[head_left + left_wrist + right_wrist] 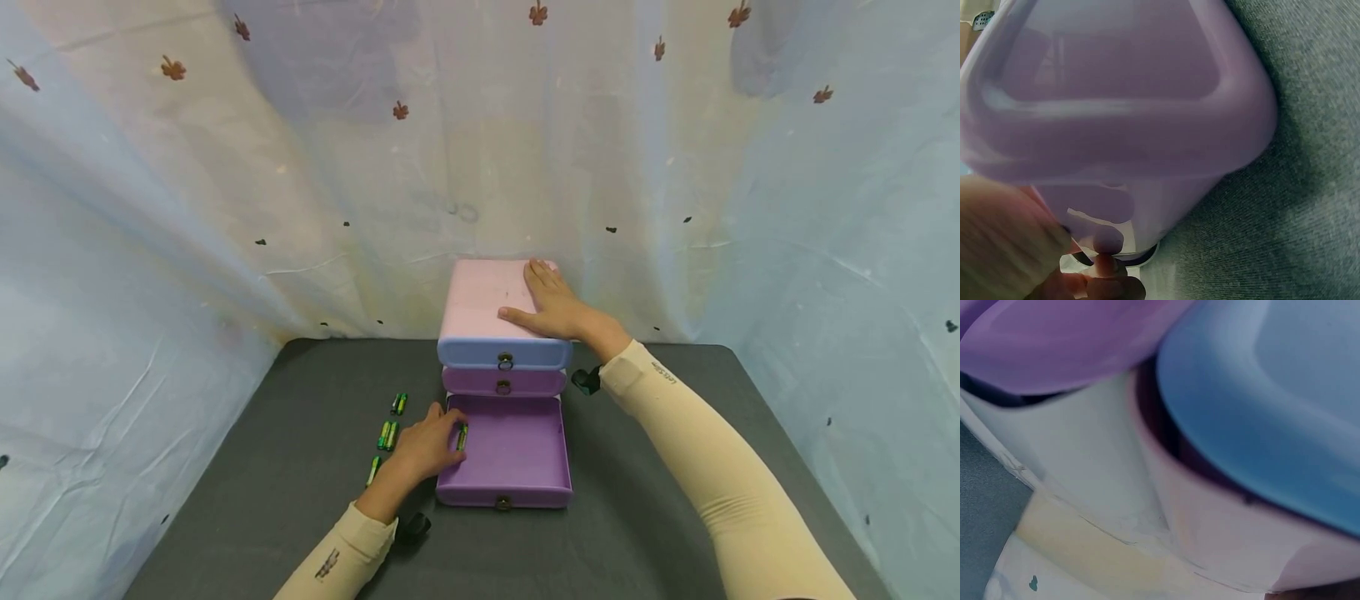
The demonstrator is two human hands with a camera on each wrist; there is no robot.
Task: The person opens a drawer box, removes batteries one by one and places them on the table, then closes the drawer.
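Observation:
A small drawer unit (480, 300) with a pink top stands on the table, its bottom purple drawer (517, 450) pulled far out. My left hand (427, 446) reaches over that drawer's left side wall. Between its thumb and forefinger, just inside the wall, it pinches a green battery (462, 437) by the ends. In the left wrist view the drawer front (1116, 137) hides most of the hand; a few fingertips (1110, 265) show beside the drawer. My right hand (553, 307) rests flat on the pink top, fingers spread.
Several more green batteries (387, 435) lie on the dark table (322, 417) left of the drawer. Above it are a closed-looking purple drawer (472, 381) and a blue-fronted drawer (472, 352), each with a ring pull. A patterned curtain (480, 167) hangs behind.

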